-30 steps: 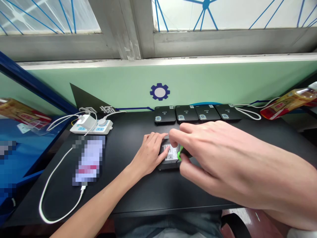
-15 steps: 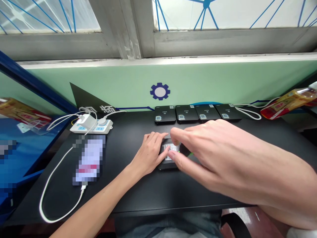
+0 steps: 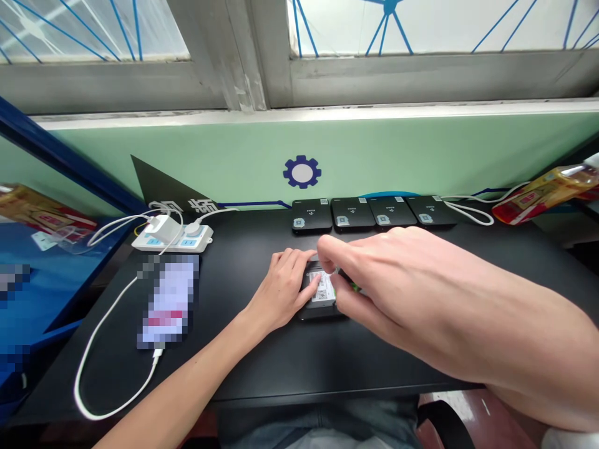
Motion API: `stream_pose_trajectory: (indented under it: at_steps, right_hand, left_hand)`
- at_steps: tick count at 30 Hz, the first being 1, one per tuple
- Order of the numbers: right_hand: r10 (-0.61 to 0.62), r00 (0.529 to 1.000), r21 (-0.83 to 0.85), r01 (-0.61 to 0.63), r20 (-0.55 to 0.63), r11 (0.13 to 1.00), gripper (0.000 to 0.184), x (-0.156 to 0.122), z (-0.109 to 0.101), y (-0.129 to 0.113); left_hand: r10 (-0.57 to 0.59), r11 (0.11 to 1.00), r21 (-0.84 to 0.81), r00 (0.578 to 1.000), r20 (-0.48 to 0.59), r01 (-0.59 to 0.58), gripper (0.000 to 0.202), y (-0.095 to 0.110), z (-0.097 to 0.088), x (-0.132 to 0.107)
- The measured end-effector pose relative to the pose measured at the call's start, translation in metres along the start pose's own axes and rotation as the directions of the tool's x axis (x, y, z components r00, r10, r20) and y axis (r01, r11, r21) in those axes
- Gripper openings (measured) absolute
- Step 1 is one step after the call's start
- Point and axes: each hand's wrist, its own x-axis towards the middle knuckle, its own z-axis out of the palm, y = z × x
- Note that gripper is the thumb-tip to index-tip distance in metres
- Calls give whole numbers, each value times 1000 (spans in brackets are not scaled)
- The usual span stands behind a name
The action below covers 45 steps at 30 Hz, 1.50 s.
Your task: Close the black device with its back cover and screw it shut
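A small black device (image 3: 321, 310) with a white label (image 3: 324, 291) lies flat near the middle of the black table (image 3: 262, 368). My left hand (image 3: 281, 290) rests on its left side, fingers along the far edge and thumb on the label, holding it down. My right hand (image 3: 397, 274) reaches in from the right and hovers over the device's right half. Its thumb and forefinger are pinched together above the label. A small green tool (image 3: 355, 287) peeks out under its fingers. The device's right part is hidden by this hand.
Several identical black devices (image 3: 352, 214) stand in a row at the table's back by the green wall. A white power strip (image 3: 173, 237) and a phone (image 3: 168, 299) on a white cable (image 3: 93, 349) lie at the left. A yellow bottle (image 3: 543, 193) lies at the far right.
My right hand has shifted left over the device and its fingers have closed into a pinch, covering most of the green tool. My left hand has stayed in place.
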Motion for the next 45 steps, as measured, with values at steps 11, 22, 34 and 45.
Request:
stream_pose_trajectory:
  at_steps: [11,22,34,45]
  right_hand:
    - [13,998,100,-19,62,995,29,3,1,0]
    - [16,996,32,-19,82,999,26,3,0,-2]
    - [17,994,57,-23,106,998,28,0,3,0]
    - [20,999,42,-22,42,999,17,-5,11,4]
  left_hand:
    - [-12,1000,-12,1000,23,13,40,1,-2,1]
    - [-6,1000,-6,1000,-29,6,39,-2,4,-1]
    - [-14,1000,-12,1000,-7,14,36,0,2,1]
    - [-34,999,8,999,-15,34,41,1,2,0]
